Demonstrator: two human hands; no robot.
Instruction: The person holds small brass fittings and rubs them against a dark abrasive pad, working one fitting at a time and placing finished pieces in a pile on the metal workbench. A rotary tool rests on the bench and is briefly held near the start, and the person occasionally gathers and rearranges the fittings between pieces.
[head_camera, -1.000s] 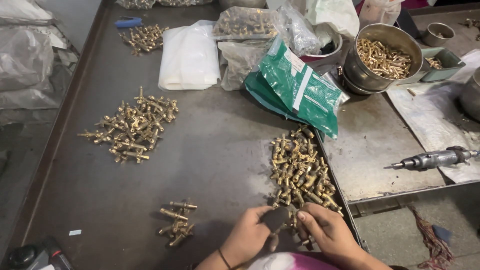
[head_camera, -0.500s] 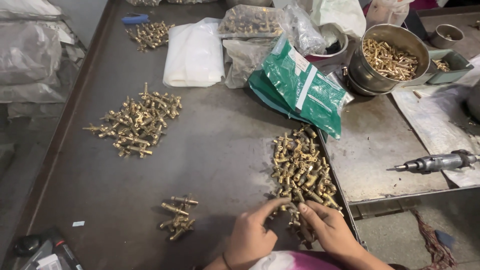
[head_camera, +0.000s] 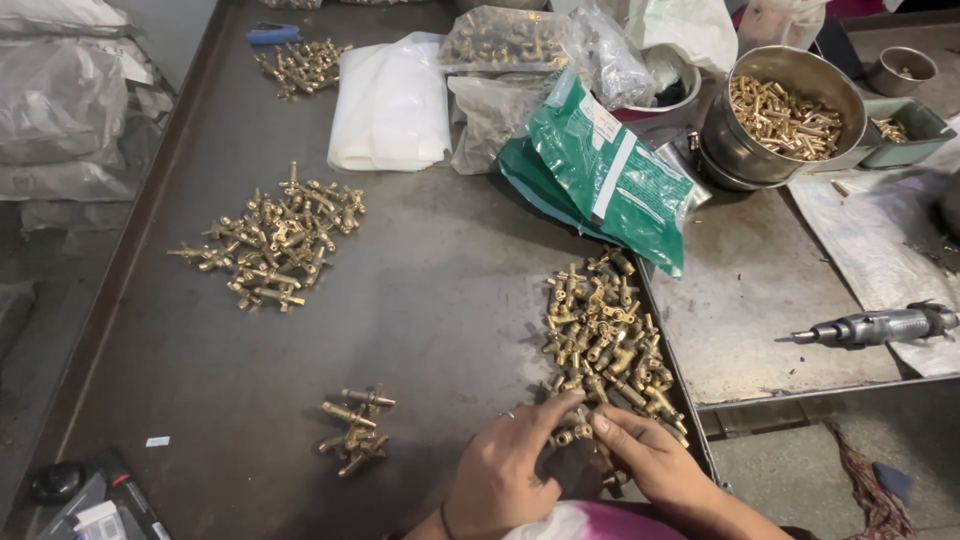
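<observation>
As before, hands (head_camera: 580, 455) sort fittings (head_camera: 600, 340).

A heap of small brass fittings (head_camera: 605, 335) lies loose on the dark metal tabletop, by its right edge, pieces jumbled at all angles. One brass piece (head_camera: 568, 436) sits at the heap's near end, apparently pinched between fingertips, though its shape is hard to make out.

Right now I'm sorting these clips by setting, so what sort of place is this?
Most likely a small workshop assembling brass fittings. Piles of brass fittings lie on a worn metal workbench, a steel pot of small brass parts stands at the back, and a pneumatic driver lies to the right.
</observation>
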